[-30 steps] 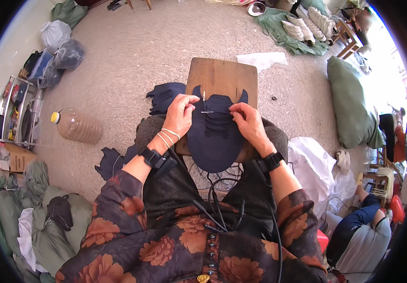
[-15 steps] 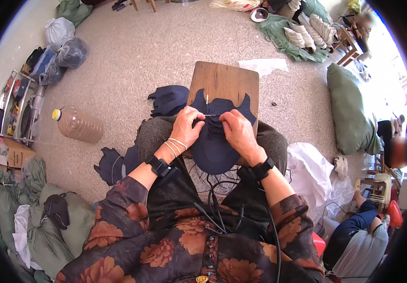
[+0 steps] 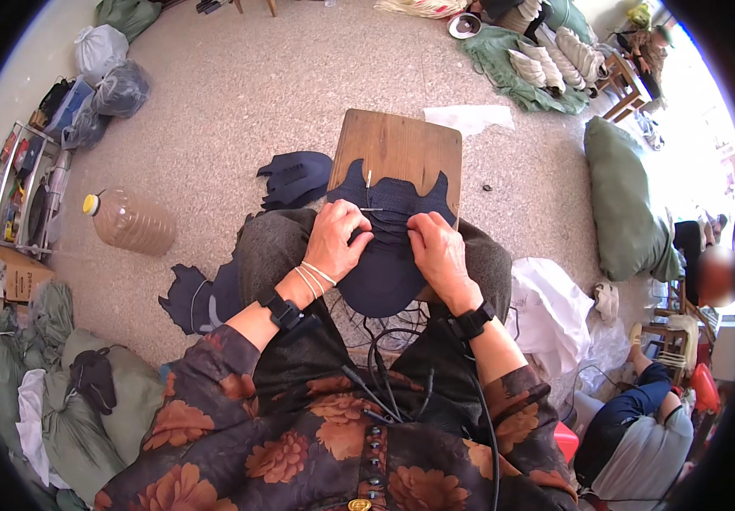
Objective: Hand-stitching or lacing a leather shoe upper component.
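A dark navy shoe upper [image 3: 382, 279] lies over the near part of a wooden board [image 3: 400, 140], its rounded end toward me. Dark lacing crosses its middle. One pale lace tip [image 3: 369, 179] points away from me, and a second thin pale tip [image 3: 371, 209] lies crosswise beside my left index finger. My left hand [image 3: 333, 243] is closed, thumb and fingers pinching at the left side of the lacing. On the opposite side my right hand [image 3: 438, 255] pinches at the upper, its fingers curled. Whether either also grips a dark lace is hidden.
More navy uppers [image 3: 295, 179] lie on the floor to the left, near a large yellow-capped bottle [image 3: 133, 223]. Green sacks [image 3: 627, 200] rest at both sides. White plastic [image 3: 546, 311] lies by my right knee. Another person [image 3: 640, 426] sits at lower right.
Both hands have shifted toward me, and the right has drawn away from the crosswise lace tip to the right. The gap between the hands is wider. The view has shifted slightly.
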The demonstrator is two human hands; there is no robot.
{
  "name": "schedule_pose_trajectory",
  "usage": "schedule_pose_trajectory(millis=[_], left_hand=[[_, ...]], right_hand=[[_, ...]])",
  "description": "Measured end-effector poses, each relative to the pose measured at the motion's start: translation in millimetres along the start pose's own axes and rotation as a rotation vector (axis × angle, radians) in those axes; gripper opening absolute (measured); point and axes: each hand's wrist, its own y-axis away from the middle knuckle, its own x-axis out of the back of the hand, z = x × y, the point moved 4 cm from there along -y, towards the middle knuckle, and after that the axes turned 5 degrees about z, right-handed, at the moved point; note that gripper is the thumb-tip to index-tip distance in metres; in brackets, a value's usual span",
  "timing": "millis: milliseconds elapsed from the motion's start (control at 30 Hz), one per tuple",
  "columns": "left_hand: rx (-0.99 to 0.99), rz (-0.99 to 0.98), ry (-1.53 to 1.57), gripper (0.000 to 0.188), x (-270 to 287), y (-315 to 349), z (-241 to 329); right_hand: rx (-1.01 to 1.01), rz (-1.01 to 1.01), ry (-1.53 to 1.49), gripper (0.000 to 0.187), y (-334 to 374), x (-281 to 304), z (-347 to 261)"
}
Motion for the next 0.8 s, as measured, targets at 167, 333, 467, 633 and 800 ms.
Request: schedule_pose_trajectory(millis=[167, 333, 467, 633, 800], left_hand=[[-0.076, -0.025, -0.024, 0.017, -5, 3, 10], [-0.051, -0.001, -0.05, 0.019, -8, 5, 9], [-0.036, 0.026, -0.039, 0.022, -11, 4, 9], [-0.04, 0.023, -0.046, 0.023, -13, 5, 9], [-0.022, 0.027, -0.051, 0.023, -11, 7, 8]], right_hand=[[0.126, -0.139, 0.06, 0.003, -2, -3, 2], [0.249, -0.263, 0.207, 0.003, -14, -12, -1], [0.209, -0.244, 0.182, 0.007, -14, -17, 10], [0.073, -0.291, 0.026, 0.007, -13, -12, 13], [0.068, -0.294, 0.036, 0.008, -12, -12, 14]])
